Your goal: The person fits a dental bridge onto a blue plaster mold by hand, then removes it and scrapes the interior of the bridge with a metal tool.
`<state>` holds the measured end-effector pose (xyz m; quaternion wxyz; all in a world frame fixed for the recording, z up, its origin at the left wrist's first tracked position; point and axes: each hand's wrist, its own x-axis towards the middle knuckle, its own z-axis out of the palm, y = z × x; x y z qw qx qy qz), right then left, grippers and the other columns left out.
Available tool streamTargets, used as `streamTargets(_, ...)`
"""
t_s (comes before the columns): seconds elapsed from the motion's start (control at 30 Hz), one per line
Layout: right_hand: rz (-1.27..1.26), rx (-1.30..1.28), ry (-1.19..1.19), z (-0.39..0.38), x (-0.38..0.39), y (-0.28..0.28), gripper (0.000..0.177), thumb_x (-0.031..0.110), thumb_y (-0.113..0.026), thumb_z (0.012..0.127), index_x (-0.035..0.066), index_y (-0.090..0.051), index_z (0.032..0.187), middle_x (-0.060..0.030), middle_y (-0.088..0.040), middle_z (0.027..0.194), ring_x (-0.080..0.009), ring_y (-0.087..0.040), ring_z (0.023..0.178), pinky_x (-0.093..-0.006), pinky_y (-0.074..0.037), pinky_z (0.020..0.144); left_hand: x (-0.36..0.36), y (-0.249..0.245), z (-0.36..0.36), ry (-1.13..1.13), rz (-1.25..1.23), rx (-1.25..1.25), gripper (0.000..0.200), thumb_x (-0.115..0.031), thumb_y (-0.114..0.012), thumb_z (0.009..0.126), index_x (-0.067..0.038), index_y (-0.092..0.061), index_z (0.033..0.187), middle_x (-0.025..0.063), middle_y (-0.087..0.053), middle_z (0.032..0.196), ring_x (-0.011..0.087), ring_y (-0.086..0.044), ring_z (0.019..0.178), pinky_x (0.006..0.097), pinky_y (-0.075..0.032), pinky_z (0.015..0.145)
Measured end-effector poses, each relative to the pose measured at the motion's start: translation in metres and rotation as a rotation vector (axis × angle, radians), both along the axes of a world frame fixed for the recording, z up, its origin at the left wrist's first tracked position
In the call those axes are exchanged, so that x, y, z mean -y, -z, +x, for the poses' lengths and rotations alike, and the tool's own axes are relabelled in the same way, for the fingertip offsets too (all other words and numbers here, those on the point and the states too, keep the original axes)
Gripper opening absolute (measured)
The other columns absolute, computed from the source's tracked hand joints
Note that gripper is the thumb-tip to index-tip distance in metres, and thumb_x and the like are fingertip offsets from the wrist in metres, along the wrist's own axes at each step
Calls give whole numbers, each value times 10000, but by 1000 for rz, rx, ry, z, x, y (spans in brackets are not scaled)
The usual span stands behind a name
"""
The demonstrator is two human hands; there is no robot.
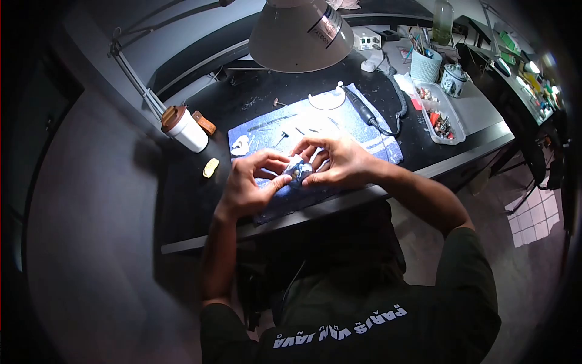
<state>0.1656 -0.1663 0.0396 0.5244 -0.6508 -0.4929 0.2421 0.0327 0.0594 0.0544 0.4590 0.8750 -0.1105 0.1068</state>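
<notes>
Over the front part of a blue towel (381, 134), both hands hold a small blue-and-white piece (297, 172); its exact kind is too small to make out. My left hand (250, 185) grips it from the left, thumb against its near side. From the right, my right hand (342, 162) has its fingers curled round the piece. Thin tools and a white lump (241, 145) lie on the towel behind my hands. A dark rotary handpiece (362, 111) with a coiled cord rests at the towel's back right, beside a white curved piece (326, 101).
A lamp (298, 39) hangs low over the towel. To the left stand a white tumbler with a brown lid (189, 132) and a small yellowish piece (210, 168). On the right are a clear plastic box of small bits (459, 134), a tool cup (426, 65) and a lidded jar (453, 80).
</notes>
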Motion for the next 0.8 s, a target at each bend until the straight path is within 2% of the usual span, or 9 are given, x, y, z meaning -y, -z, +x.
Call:
streamTargets(0.17, 73, -49, 112, -25, 10, 22, 518, 50, -905, 852, -9, -652, 1300, -65, -667, 1117, -48, -667, 871, -210, -585, 758, 37, 17, -29, -214, 10, 170, 258, -1, -802, 892, 2, -749, 1144, 161, -803, 1003, 236, -799, 962, 346, -626, 873)
streamTargets(0.23, 154, -87, 175, -39, 8, 36, 495, 26, -889, 861, -26, -648, 1290, -58, -683, 1066, -42, -661, 873, -207, -574, 750, 44, 28, -34, -264, -44, 191, 227, -1, -795, 902, 2, -754, 1126, 151, -800, 1026, 221, -794, 968, 339, -616, 881)
streamTargets(0.27, 134, -176, 215, -44, 10, 37, 471, 37, -896, 825, -19, -686, 1243, -138, -739, 1116, -140, -756, 934, -288, -645, 815, 47, 34, -35, -273, -101, 191, 225, 0, -794, 905, 4, -754, 1126, 147, -799, 1033, 215, -792, 974, 332, -609, 887)
streamTargets(0.3, 152, -213, 233, -49, 12, 38, 436, 19, -880, 834, -49, -683, 1216, -137, -740, 1125, -137, -753, 949, -293, -645, 816, 49, 42, -34, -280, -159, 189, 223, 0, -794, 907, 5, -755, 1127, 143, -798, 1040, 208, -789, 979, 325, -602, 893)
streamTargets(0.37, 166, -121, 274, -52, 15, 40, 407, -60, -832, 858, -70, -655, 1224, -53, -727, 934, -50, -682, 868, -221, -573, 753, 51, 55, -29, -265, -224, 219, 238, -2, -811, 901, 10, -750, 1131, 134, -793, 1043, 185, -770, 982, 306, -577, 900)
streamTargets(0.43, 177, -164, 287, -52, 15, 41, 348, -34, -816, 849, -78, -687, 1169, -122, -758, 1051, -153, -771, 936, -294, -644, 816, 53, 63, -28, -255, -237, 237, 249, -4, -820, 896, 11, -747, 1134, 130, -789, 1039, 175, -759, 977, 302, -567, 898)
streamTargets(0.57, 220, -63, 299, -54, 15, 44, 344, -59, -790, 814, -60, -712, 1149, -131, -764, 1032, -161, -780, 924, -294, -643, 815, 51, 63, -35, -218, -219, 221, 318, -1, -841, 874, 3, -731, 1173, 112, -781, 1054, 179, -745, 987, 305, -564, 892)
streamTargets(0.6, 259, 30, 301, -53, 14, 49, 340, -58, -786, 796, -47, -722, 1130, -118, -754, 1009, -156, -775, 889, -281, -630, 774, 50, 62, -39, -193, -188, 204, 355, 28, -840, 868, 4, -703, 1195, 108, -755, 1103, 167, -716, 1047, 307, -546, 955)
streamTargets(0.8, 241, 106, 292, -52, 14, 49, 340, -24, -809, 766, -27, -731, 1096, -109, -728, 951, -141, -753, 815, -277, -601, 708, 45, 65, -42, -159, -198, 188, 359, 38, -836, 868, 4, -705, 1200, 94, -743, 1111, 158, -704, 1049, 304, -544, 961)
